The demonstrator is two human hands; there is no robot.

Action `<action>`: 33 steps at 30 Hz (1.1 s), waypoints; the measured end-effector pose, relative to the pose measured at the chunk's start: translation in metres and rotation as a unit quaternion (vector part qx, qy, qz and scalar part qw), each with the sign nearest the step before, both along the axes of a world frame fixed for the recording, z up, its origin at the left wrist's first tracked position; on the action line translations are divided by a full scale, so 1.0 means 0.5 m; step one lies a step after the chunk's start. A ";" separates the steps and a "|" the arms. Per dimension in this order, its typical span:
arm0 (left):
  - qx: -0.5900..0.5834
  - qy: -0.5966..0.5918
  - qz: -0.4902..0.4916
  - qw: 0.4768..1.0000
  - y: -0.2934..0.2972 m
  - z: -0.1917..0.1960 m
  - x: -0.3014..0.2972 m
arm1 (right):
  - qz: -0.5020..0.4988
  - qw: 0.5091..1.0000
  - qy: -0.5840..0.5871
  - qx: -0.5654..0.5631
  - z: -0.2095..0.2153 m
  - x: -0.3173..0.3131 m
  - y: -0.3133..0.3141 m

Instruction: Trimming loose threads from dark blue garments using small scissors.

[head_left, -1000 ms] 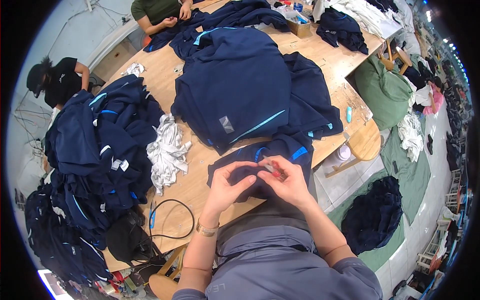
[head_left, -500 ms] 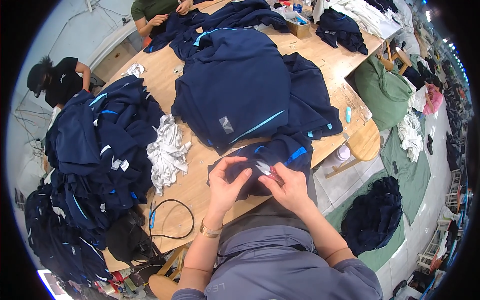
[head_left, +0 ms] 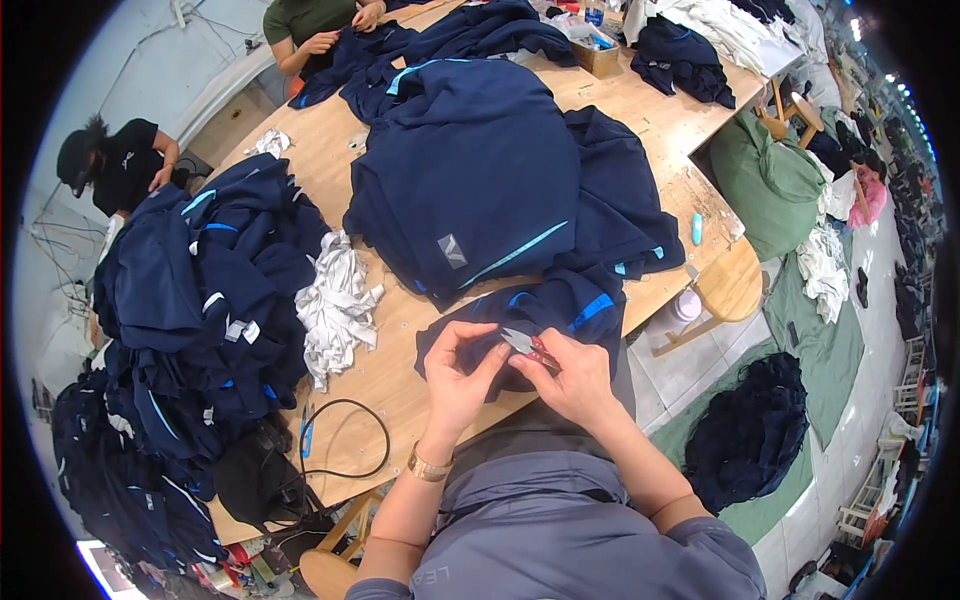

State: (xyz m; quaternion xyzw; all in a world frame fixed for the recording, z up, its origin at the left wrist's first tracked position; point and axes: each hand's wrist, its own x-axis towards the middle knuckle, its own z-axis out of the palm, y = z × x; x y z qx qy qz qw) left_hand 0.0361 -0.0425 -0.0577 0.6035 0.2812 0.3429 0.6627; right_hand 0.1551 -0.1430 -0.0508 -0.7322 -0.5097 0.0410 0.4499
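My right hand (head_left: 578, 378) is closed round small thread snips (head_left: 519, 341) with red handles. Their pointed metal blades face left, close to the fingertips of my left hand (head_left: 455, 368). That hand is curled, thumb and forefinger bent toward each other at the dark cloth of a navy garment (head_left: 550, 300) with bright blue trim. The garment lies over the table's near edge, below both hands. Any thread or seam at the blades is too small to make out. Just beyond lies a large navy garment (head_left: 465, 170) with a grey patch and a light blue stripe.
Navy garments (head_left: 215, 260) are heaped at the left of the wooden table (head_left: 420, 405), beside white strips (head_left: 340, 300). A black cable (head_left: 387, 440) loops near the front edge. Right stand a stool (head_left: 728, 283) and a green sack (head_left: 765, 190). Two people work across the table.
The snips have shifted slightly left and turned, their blades now nearer my left fingertips. My left hand has moved a little. At the far left, a person's hand has come lower.
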 end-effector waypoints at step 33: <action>0.040 -0.031 -0.026 0.998 0.051 0.037 -0.034 | -0.123 0.963 0.239 -0.036 -0.157 0.008 0.026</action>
